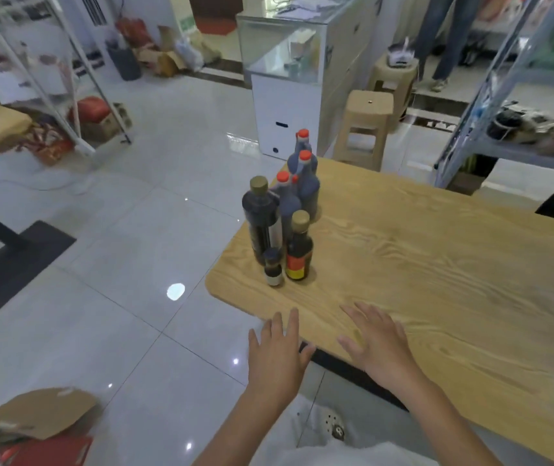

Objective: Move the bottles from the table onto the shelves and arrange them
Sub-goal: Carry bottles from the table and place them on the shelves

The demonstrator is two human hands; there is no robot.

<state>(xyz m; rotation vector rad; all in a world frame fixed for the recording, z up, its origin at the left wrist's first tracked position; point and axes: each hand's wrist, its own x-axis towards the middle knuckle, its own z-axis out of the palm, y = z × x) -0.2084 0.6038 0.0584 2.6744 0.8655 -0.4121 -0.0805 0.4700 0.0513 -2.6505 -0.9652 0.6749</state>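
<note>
Several dark bottles stand clustered at the left corner of the wooden table (436,264). Nearest me are a tiny dark bottle (272,268) and a gold-capped bottle with a red and yellow label (299,247). Behind them stands a tall gold-capped bottle (261,216), then three red-capped bottles (305,176). My left hand (277,356) hovers open over the floor just off the table's near edge. My right hand (378,344) is open, fingers spread above the tabletop. Both hands hold nothing and sit well short of the bottles.
A metal shelf unit (517,142) with jars stands at the right beyond the table; another shelf rack (50,79) is at the far left. A white glass-topped cabinet (289,95) and plastic stools (364,126) stand behind the table. An open cardboard box (40,428) lies at lower left. A person stands far back.
</note>
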